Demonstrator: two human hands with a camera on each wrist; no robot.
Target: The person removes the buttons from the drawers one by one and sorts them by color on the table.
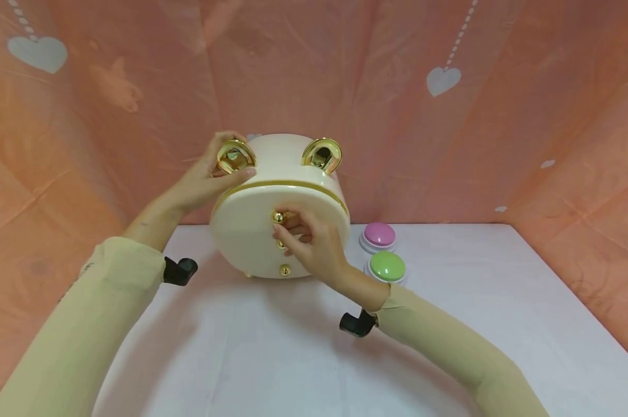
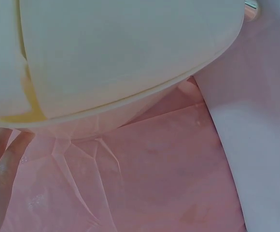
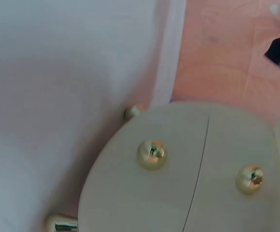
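Note:
A cream round box (image 1: 288, 168) with a gold band and two gold ear-shaped loops stands at the back of the white table (image 1: 272, 359). Three gold knobs run down its front. My left hand (image 1: 236, 155) grips the box's top left, thumb and fingers around the left gold ear (image 1: 234, 156). My right hand (image 1: 281, 227) pinches the top knob (image 1: 278, 218) on the front. In the right wrist view the box front (image 3: 188, 193) shows two lower knobs (image 3: 151, 154) and a gold foot (image 3: 133, 111). The left wrist view shows the box's side (image 2: 120, 58) with my fingers (image 2: 0, 154) beside it.
A pink dome button (image 1: 379, 234) and a green one (image 1: 387, 266) sit just right of the box. A pink cloth backdrop (image 1: 501, 145) with white hearts closes in the back and both sides. Bare white tabletop stretches in front.

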